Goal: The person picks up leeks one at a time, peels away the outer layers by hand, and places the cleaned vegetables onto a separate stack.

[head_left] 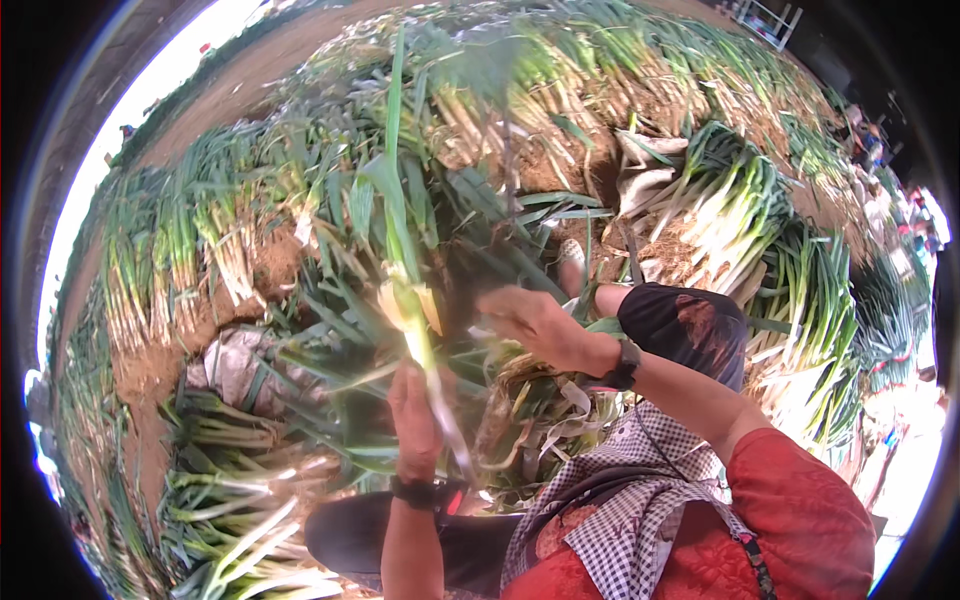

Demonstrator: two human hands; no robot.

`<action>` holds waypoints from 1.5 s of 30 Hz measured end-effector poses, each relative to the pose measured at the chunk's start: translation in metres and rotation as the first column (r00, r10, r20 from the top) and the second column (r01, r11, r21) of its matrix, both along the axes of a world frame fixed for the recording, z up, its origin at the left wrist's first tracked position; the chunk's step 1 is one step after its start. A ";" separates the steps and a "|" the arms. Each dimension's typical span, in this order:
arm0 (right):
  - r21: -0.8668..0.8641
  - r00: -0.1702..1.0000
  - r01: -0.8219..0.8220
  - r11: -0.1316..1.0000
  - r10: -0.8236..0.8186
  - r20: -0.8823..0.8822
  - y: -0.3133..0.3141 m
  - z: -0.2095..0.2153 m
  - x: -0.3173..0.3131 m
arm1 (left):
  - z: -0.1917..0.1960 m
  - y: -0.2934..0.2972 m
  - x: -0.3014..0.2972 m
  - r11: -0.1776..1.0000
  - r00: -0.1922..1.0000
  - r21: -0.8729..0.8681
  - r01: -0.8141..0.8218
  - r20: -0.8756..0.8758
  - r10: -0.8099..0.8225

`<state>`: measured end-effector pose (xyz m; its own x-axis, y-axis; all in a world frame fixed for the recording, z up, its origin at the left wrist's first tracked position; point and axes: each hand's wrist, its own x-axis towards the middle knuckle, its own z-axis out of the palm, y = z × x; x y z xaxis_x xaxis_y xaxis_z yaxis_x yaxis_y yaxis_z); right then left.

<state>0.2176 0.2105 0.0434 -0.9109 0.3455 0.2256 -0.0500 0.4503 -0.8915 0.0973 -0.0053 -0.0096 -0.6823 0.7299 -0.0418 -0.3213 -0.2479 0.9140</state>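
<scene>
Upright in front of me stands a long green onion (418, 345), its pale stalk low and its green leaves reaching up. My left hand (413, 415) is closed around the pale stalk. Partly loose yellowish outer layers (391, 303) stick out from the stalk above that hand. To the right, apart from the stalk, is my right hand (540, 325), its fingers pointing left and smeared by motion. Whether it pinches anything does not show. Below it lies a heap of stripped, dry leaves and peelings (545, 415) between my legs.
Bundles of green onions (725, 220) lie at the right, with more (255, 515) at the lower left. Rows of them (215, 235) curve around the far side over brown soil (145, 370). Pale crumpled sacks (240, 365) lie among them. My bent knee (690, 325) is at the right.
</scene>
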 end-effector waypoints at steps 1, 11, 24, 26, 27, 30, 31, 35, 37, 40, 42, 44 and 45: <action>0.083 0.995 0.041 0.996 -0.033 -0.090 -0.007 0.008 -0.012 | -0.023 -0.008 -0.002 0.971 0.892 -0.149 -0.186 -0.440 0.103; 0.275 0.957 0.126 0.953 -0.043 -0.288 -0.038 0.001 -0.030 | -0.016 -0.001 0.015 0.993 0.993 -0.088 -0.077 -0.098 0.069; 0.215 0.879 -0.391 0.895 0.293 0.376 -0.028 -0.007 0.029 | 0.007 0.007 0.017 0.987 0.991 -0.091 -0.134 0.016 0.136; 0.470 0.946 -0.287 0.835 0.168 0.278 -0.004 -0.044 0.031 | 0.013 0.001 0.020 0.978 0.980 -0.091 -0.189 -0.077 0.182; 0.683 0.986 -0.157 0.714 0.071 0.153 0.001 -0.053 0.029 | 0.010 -0.006 0.014 0.979 0.980 -0.135 -0.152 -0.147 0.132; 0.403 0.940 -0.055 0.914 0.183 -0.287 -0.012 -0.027 0.011 | -0.025 -0.009 -0.001 0.888 0.817 -0.343 -0.307 -0.574 0.060; 0.276 0.962 -0.057 0.959 0.127 -0.243 -0.012 -0.023 0.015 | -0.022 -0.014 -0.007 0.820 0.688 -0.431 -0.377 -0.722 -0.063; -0.137 0.937 -0.347 0.928 0.350 -0.001 -0.041 -0.035 0.036 | 0.062 0.056 0.056 0.963 0.958 -0.139 -0.230 -0.207 0.199; -0.249 0.940 -0.340 0.907 0.314 -0.136 -0.062 -0.050 0.036 | 0.086 0.071 0.068 0.976 0.976 -0.012 -0.216 -0.040 0.215; -0.631 0.973 -0.166 0.758 0.228 0.018 -0.063 -0.015 0.058 | 0.110 0.080 0.075 0.983 0.983 0.053 -0.176 -0.036 0.178; -0.540 0.985 -0.173 0.824 0.133 -0.113 -0.058 -0.005 0.069 | 0.132 0.089 0.077 0.982 0.971 0.099 -0.159 -0.163 0.174; -0.500 0.949 -0.226 0.836 0.074 -0.306 -0.055 -0.018 0.069 | 0.150 0.097 0.068 0.972 0.930 0.018 -0.234 -0.288 0.229; -0.506 0.944 -0.234 0.831 0.069 -0.323 -0.052 -0.017 0.072 | 0.158 0.104 0.067 0.950 0.862 0.045 -0.308 -0.409 0.298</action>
